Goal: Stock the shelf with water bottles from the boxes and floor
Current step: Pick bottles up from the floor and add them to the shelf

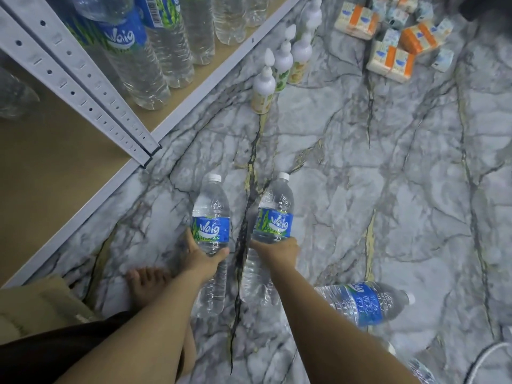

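My left hand (pixel 203 254) grips a clear water bottle (pixel 211 214) with a blue label and white cap, held above the marble floor. My right hand (pixel 281 250) grips a second bottle of the same kind (pixel 274 214) just to its right. Both bottles point cap-forward, away from me. A third bottle (pixel 365 303) lies on its side on the floor at the lower right. The shelf (pixel 210 81) runs along the left, with several water bottles (pixel 138 59) standing on its brown board.
A white perforated shelf upright (pixel 83 87) crosses the upper left. White-capped squeeze bottles (pixel 279 67) stand on the floor by the shelf edge. Orange and white carton packs (pixel 393 37) lie at the top right. My bare foot (pixel 146 284) rests near the shelf base.
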Available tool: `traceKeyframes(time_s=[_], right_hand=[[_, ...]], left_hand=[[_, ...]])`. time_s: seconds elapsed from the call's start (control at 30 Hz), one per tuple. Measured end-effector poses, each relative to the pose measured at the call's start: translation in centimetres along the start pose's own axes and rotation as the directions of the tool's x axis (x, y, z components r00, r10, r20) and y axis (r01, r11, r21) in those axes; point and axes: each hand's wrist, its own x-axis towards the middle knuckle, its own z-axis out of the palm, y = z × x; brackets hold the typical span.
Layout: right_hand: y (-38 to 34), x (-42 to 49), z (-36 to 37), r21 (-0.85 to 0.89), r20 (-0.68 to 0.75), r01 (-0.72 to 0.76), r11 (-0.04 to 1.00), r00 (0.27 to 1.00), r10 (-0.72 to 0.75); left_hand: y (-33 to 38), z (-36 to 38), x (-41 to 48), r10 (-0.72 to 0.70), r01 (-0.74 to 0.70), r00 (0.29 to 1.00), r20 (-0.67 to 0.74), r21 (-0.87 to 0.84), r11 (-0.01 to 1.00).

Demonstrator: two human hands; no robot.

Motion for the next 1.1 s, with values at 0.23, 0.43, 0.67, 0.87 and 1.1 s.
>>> traceKeyframes(time_s=[0.23, 0.43, 0.67, 0.87, 1.1], right_hand=[[1.3, -1.2, 1.2, -0.099, 0.037, -0.025, 0.995, 0.999, 0.029], [1.1, -1.4, 1.6, -0.080, 0.001, -0.026, 0.996, 1.000, 0.026], [1.9, -1.2, -0.1, -0.022, 0.039, 0.032, 0.999, 0.999, -0.031], [1.0, -4.8, -2.4, -0.019, -0.017, 0.180, 0.983, 0.983, -0.181], [-4.0, -10.9, -6.2, 0.064, -0.061, 0.414, 0.908, 0.910, -0.410]], left_hand=[[0.3, 0.8, -0.6, -0.075, 0.075, 0.997, -0.033, -0.007, 0.997], [-0.5, 0.3, 0.7, -0.101, 0.113, 0.984, -0.146, 0.079, 0.990], [0.3, -1.2, -1.3, -0.068, 0.079, 0.977, -0.202, 0.045, 0.996], [1.8, -3.6, -4.1, 0.002, -0.009, 0.971, -0.240, -0.029, 1.000], [5.5, -6.7, -10.0, 0.184, -0.261, 0.914, -0.361, -0.177, 0.949]])
